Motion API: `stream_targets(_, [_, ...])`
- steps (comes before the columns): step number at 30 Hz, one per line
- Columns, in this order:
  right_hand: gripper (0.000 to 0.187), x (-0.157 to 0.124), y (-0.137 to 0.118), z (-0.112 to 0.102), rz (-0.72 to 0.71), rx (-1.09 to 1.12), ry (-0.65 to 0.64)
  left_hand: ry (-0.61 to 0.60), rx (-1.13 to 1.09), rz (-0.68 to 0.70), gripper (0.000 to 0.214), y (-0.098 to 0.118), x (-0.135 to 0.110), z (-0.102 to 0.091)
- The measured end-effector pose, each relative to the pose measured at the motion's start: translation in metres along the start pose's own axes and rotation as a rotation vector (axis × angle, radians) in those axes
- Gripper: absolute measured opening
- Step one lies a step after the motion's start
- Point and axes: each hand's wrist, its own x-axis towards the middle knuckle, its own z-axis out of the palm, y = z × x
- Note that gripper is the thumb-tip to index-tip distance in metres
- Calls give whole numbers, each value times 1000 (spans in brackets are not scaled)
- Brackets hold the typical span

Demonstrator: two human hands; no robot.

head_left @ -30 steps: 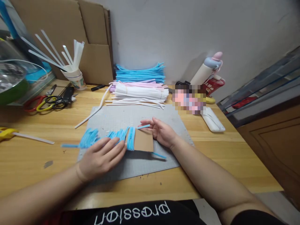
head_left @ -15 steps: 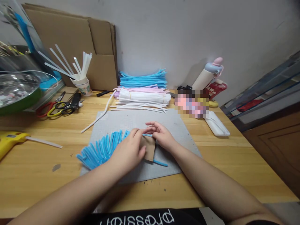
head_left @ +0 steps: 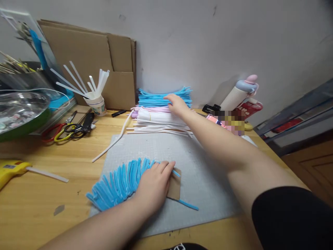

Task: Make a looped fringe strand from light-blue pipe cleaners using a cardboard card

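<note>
In the lower middle of the frame we see a long fringe of fuzzy bright-blue stems (head_left: 117, 184), lying on a grey gridded cutting mat (head_left: 203, 187) in front of the person. Beside its right end, partly covered, is a small flat brown cardboard piece (head_left: 174, 185); we judge that the left hand (head_left: 154, 184) lies there to keep both steady. In the upper middle, the straight blue fuzzy stems (head_left: 151, 99) are stacked against the wall, behind the bundle of white fuzzy stems (head_left: 161, 117), probably so that each colour stays within easy reach.

The left hand lies palm down with its fingers close together, touching the fringe and the cardboard; its thumb is hidden, so we cannot tell whether it pinches anything. The right hand (head_left: 178, 104) is stretched out over the stacked blue stems, its fingers loosely bent; whether they already grip a stem, we cannot tell.
</note>
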Motion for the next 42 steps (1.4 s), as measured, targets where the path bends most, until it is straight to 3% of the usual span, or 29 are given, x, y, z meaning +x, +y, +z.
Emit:
stream_targets(6, [36,34,-2,33,28,-168,-58,-51,-46,-18,39,1,1,-6])
stream_targets(11, [22,42,1,40,43,-219,-103,-68,-77,-22,36,2,3,-9])
stream_targets(19, [32,54,5,27,5,-189,27,-33,-78,-15,36,0,2,-5])
stream_targets(24, [34,64,-25,-10,-133,-181,206,-13,-78,-21,35,-1,1,-4])
stream_targets(27, [36,40,-65,-35,-252,-284,317,-10,-80,-17,36,-2,1,-4])
stream_targets(29, [31,6,-88,-40,-252,-350,256,-13,-75,-14,36,-1,1,-4])
stream_targets(31, [22,-35,-99,-31,-231,-309,82,-17,-67,-15,36,-1,1,-4])
stream_targets(33, [23,-71,-96,-12,-167,-231,-65,-18,-55,-14,35,-1,1,-4])
stream_targets(36, [14,-103,-75,17,-40,-157,-146,-16,-41,-6,35,0,1,-5])
stream_targets(42, [5,-102,-53,32,-68,-103,-158,-5,-18,5,35,1,1,-4])
